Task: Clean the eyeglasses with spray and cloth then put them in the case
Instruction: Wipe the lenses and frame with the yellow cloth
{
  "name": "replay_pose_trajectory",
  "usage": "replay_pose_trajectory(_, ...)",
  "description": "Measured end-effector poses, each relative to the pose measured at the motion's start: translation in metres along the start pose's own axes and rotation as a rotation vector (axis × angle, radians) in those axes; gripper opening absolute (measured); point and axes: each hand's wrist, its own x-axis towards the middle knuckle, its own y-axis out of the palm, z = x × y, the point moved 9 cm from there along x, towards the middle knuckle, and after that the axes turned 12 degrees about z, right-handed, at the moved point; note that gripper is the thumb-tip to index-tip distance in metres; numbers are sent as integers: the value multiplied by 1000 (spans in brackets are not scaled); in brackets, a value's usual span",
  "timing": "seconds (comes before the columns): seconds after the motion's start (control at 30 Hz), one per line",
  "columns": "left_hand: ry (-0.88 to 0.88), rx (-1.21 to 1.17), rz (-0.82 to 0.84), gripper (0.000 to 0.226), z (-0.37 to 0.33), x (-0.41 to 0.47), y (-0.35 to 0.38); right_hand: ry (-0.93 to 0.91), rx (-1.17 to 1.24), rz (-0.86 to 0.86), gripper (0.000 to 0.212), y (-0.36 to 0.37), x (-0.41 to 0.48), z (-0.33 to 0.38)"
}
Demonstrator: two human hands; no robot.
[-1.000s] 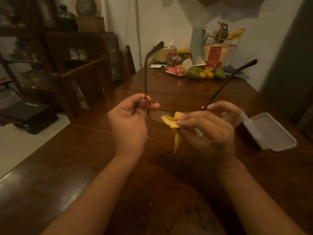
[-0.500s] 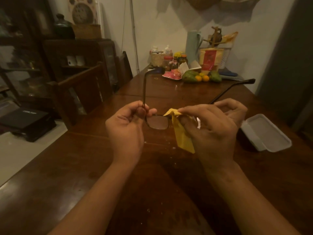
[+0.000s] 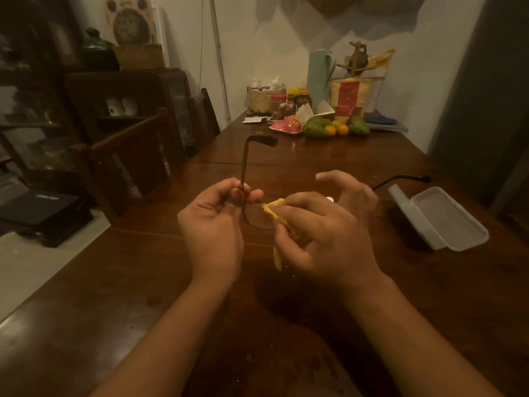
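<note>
So, nearest first: two bare forearms over a dark wooden table (image 3: pixel 114 310). Just past them, left hand (image 3: pixel 211 224) with thumb and curled fingers clamped on the eyeglasses (image 3: pixel 259 220) at the hinge. Glasses held up above the tabletop, between the two hands, one temple pointing upward, the other poking out to the right. Right hand (image 3: pixel 329 233) pinching a yellow cloth (image 3: pixel 276 213) against the lens between thumb and forefinger, other fingers lifted and spread apart. Second lens and most of the cloth hidden behind that hand.

Off to the right, a pale plastic case (image 3: pixel 438 217) lying open on the table, well apart from the glasses. Low down on the left, a black box (image 3: pixel 43 204) with a pale logo, too blurry to read. Further back, a wooden chair (image 3: pixel 128 144) and a dark cabinet (image 3: pixel 123 90). At the far end, jars, a woven basket (image 3: pixel 260 100), green and orange fruit (image 3: pixel 335 128), plus a red-labelled packet (image 3: pixel 347 98). Lettering way too small to make out.
</note>
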Motion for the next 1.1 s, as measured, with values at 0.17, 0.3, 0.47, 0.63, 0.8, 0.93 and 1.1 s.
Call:
replay_pose_trajectory(0.17, -23, -8, -30, 26, 2, -3, -1, -60, -22, 72, 43, 14, 0, 18)
replay_pose_trajectory(0.3, -22, -21, -75, 18, -1, 1, -6, -126, 5, 32, 31, 8, -1, 15)
replay_pose_trajectory(0.47, -9, -21, -79, 23, -4, 2, -7, -147, -11, 0, 26, 2, 0, 14)
replay_pose_trajectory(0.63, 2, -28, -50, 26, -2, 0, -4, -125, 8, 25, 36, 9, 1, 21)
replay_pose_trajectory(0.8, 12, 9, -101, 23, -1, 4, -12, -148, 78, 31, 29, 7, 1, 17)
replay_pose_trajectory(0.93, 92, 67, -135, 18, -14, 5, -17, -94, 139, -67, 29, -7, 1, 6)
replay_pose_trajectory(1.1, 125, 132, -159, 22, -24, 5, -22, -10, 205, -228, 26, -29, 3, -9)
